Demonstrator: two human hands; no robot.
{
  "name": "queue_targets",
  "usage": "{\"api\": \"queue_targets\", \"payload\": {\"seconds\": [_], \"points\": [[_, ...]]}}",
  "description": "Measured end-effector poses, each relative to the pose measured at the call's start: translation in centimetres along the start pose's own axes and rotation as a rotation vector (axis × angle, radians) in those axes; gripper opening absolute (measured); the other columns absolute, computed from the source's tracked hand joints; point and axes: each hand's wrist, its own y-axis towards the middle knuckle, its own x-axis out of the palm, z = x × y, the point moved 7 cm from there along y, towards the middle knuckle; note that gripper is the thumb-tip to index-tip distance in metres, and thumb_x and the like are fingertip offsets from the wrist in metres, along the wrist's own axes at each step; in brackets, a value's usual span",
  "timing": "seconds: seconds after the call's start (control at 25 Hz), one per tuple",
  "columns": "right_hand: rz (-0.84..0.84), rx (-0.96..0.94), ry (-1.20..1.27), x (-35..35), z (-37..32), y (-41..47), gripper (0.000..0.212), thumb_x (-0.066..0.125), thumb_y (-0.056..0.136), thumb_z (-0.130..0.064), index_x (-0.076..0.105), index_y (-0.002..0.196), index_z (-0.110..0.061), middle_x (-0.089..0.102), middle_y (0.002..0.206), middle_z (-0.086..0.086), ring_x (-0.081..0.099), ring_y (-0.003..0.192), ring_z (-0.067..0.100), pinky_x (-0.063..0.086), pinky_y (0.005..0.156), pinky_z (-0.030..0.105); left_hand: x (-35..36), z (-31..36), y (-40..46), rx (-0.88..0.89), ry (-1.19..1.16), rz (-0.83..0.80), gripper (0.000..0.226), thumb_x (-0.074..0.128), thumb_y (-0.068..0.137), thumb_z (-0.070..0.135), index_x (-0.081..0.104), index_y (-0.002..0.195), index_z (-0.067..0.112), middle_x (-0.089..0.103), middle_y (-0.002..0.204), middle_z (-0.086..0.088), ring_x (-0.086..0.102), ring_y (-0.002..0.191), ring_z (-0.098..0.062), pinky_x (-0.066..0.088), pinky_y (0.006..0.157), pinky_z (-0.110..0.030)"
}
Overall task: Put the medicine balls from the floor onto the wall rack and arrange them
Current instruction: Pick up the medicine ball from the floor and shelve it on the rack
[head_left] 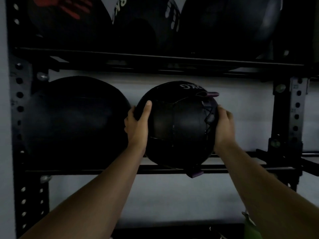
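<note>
Both forearms reach up to the medicine ball (177,125). The left hand (138,125) and right hand (223,126) clasp its opposite sides, fingers (148,107) spread, directly above the rack's lower rail (86,170).

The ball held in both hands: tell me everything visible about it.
The held ball is black and round, with a matte, leather-like skin stitched in panels. Pale lettering ending in "KG" shows upside down near its top, and purple tabs stick out at its upper right and underside. The left hand and right hand clasp its sides. It sits at the middle shelf rail, right of a larger black ball; whether the two balls touch is unclear.
</note>
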Motion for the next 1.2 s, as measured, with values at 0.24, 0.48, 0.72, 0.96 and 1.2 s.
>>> {"api": "queue_targets", "payload": {"seconds": [0.24, 0.48, 0.72, 0.96, 1.2], "points": [[-0.085, -0.092, -0.001, 2.7, 4.9, 5.2, 0.031, 0.051, 0.104, -0.034, 0.065, 0.129, -0.021, 0.066, 0.127, 0.008, 0.062, 0.128, 0.032, 0.050, 0.111, 0.046, 2.4, -3.2, 2.3, 0.175, 0.140, 0.207, 0.076, 0.065, 0.085, 0.072, 0.053, 0.150, 0.034, 0.047, 0.155, 0.007, 0.032, 0.153, -0.021, 0.029, 0.127, -0.050], [-0.117, -0.190, -0.067, 4.2, 4.7, 6.0, 0.045, 0.045, 0.093, -0.051, 0.068, 0.128, -0.035, 0.059, 0.142, 0.004, 0.052, 0.137, 0.027, 0.041, 0.117, 0.053, 3.2, -4.3, 3.5, 0.333, 0.154, 0.275, 0.049, 0.063, 0.100, 0.051, 0.061, 0.144, 0.030, 0.054, 0.145, 0.012, 0.052, 0.136, -0.009, 0.042, 0.117, -0.032], [-0.208, -0.230, -0.200, 3.1, 4.5, 5.5, 0.039, 0.040, 0.105, -0.045, 0.058, 0.139, -0.039, 0.047, 0.150, 0.004, 0.043, 0.141, 0.027, 0.035, 0.120, 0.049, 3.0, -3.9, 2.8, 0.327, 0.274, 0.201, 0.050, 0.056, 0.102, 0.053, 0.055, 0.147, 0.031, 0.048, 0.143, 0.011, 0.048, 0.134, -0.008, 0.036, 0.109, -0.024], [-0.285, -0.256, -0.341, 1.4, 1.6, 6.5, 0.033, 0.050, 0.105, -0.037, 0.062, 0.136, -0.034, 0.060, 0.135, 0.005, 0.062, 0.120, 0.027, 0.051, 0.107, 0.045, 3.3, -1.1, 2.8, 0.256, 0.359, 0.229, 0.042, 0.062, 0.101, 0.041, 0.062, 0.140, 0.025, 0.055, 0.143, 0.003, 0.054, 0.133, -0.017, 0.040, 0.116, -0.034], [-0.157, -0.432, -0.317, -2.1, -10.4, 10.0, 0.026, 0.058, 0.102, -0.023, 0.068, 0.126, -0.019, 0.067, 0.098, -0.004, 0.057, 0.076, 0.005, 0.043, 0.069, 0.019, 10.2, 9.1, 1.7, 0.502, 0.435, 0.101, 0.030, 0.065, 0.097, 0.040, 0.065, 0.124, 0.028, 0.062, 0.132, 0.007, 0.057, 0.125, -0.012, 0.041, 0.095, -0.016]]}}
